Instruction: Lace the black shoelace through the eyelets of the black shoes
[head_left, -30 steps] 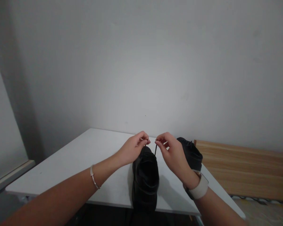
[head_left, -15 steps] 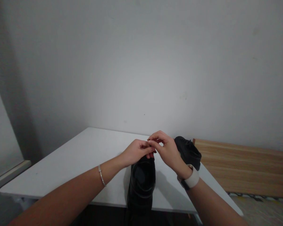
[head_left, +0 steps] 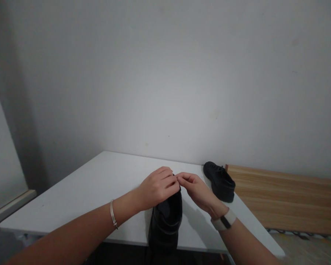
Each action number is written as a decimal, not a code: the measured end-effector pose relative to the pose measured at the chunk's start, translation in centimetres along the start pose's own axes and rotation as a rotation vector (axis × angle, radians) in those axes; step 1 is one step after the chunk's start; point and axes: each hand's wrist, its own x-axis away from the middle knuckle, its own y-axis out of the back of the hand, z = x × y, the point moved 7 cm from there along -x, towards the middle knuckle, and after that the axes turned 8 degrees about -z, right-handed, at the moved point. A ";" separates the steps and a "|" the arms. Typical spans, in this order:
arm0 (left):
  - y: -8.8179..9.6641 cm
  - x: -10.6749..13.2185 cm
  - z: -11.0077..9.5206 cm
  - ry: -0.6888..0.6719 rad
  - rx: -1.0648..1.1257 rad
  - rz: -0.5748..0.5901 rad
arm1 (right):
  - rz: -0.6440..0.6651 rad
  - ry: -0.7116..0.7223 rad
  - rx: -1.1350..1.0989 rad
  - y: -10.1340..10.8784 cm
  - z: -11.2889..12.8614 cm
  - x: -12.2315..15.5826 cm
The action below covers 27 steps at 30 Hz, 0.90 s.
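From the lower left, the left forearm is stretched forward, its wrist circled by a thin silvery bracelet (head_left: 113, 214). The left hand (head_left: 156, 187) is held back upward, its fingers bent over the front part of a black shoe (head_left: 165, 230); whether anything is gripped cannot be told, as the fingertips are hidden. The right hand (head_left: 195, 188) is brought in from the right, its thumb and forefinger drawn close together beside the left fingers; whether a lace is pinched there cannot be made out. A pale wristband (head_left: 228, 221) with a dark patch is worn on the right wrist.

At far left, a pale panel (head_left: 2, 158) is seen above a light ledge (head_left: 12, 207). The middle is taken up by a white worktop (head_left: 99, 187), backed by a plain grey wall (head_left: 165, 81). At right, a wood-grained board (head_left: 287, 200) is seen beyond the worktop, with a patch of floor (head_left: 314, 252) below it.

The handled shoe is set at the worktop's near edge, heel toward the viewer; its opening is partly covered by the left hand, and a dark interior is shown. To the right, a second black shoe (head_left: 222, 186) is placed by the worktop's right edge, its laces visible.
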 end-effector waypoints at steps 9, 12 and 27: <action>-0.2 3.7 3.3 0.646 0.754 -0.118 | -0.374 0.099 0.139 4.1 -1.2 0.5; -1.8 5.3 3.9 0.941 1.118 -0.109 | -0.427 0.110 0.239 5.3 -2.2 0.8; -4.2 1.9 3.9 1.048 1.070 0.003 | -0.312 0.382 0.457 0.2 4.5 1.7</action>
